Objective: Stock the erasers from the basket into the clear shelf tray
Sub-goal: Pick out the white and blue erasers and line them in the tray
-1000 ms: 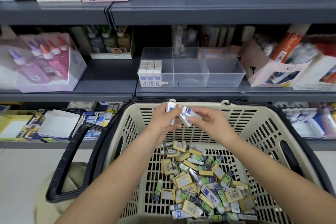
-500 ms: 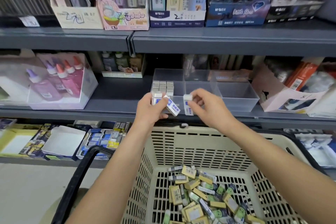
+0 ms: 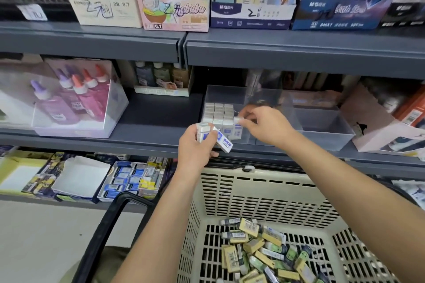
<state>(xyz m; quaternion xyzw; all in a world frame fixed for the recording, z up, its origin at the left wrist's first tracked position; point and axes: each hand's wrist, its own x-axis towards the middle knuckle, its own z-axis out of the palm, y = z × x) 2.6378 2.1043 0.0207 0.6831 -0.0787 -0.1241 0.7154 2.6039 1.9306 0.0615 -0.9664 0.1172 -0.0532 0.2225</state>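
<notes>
Pinching one eraser in right hand beside packed rows in tray; gripping erasers in left hand at its front edge. Open bays rightward. More in basket. Box overhead: "2B 0.7".

Shelf tray: was clear, glossy plastic
Basket: was beige, matt, perforated plastic
Shelf: looked grey, smooth, matt metal

One eraser is pinched by the right fingers; at least two erasers are gripped by the left fingers. Left of the right fingers, three columns of standing erasers are counted in one three-compartment tray. Below them, the heap in one basket cannot be counted.
</notes>
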